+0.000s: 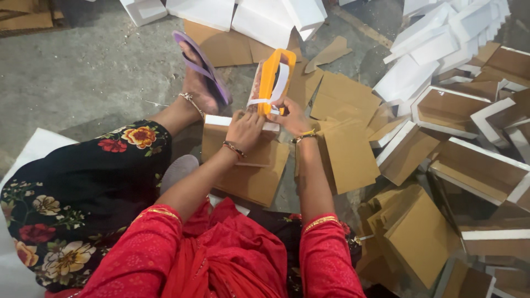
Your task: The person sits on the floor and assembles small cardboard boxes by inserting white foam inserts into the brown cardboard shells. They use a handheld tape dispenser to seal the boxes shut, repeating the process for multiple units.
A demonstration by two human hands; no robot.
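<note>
**Orange tape dispenser held over a small cardboard box**

Orange is the colour of the tape dispenser (pixel 271 80) that the person's right hand (pixel 292 117) grips from below, fingers closed around its lower part. The dispenser stands nearly upright, and a white strip of tape runs down across its front. The left hand (pixel 245 128) is just beside the right one, with fingers curled together and pressing on the top edge of a small brown box with white rim (pixel 238 142). This box lies in the middle of the scene, just in front of the person's knees. Whether the left hand pinches the tape end, I cannot tell.

Both wrists wear bangles, and the sleeves are red. On the left, a leg in black flowered cloth stretches far forward, and the foot wears a purple sandal (pixel 201 66).

Under everything is a grey concrete floor (pixel 83 72). Flat brown cardboard sheets (pixel 345 143) lie around the box and to the near right. On the right side many open box trays (pixel 475 165), brown inside with white edges, are heaped together. At the far side stand white boxes (pixel 265 19) in a loose pile.
</note>
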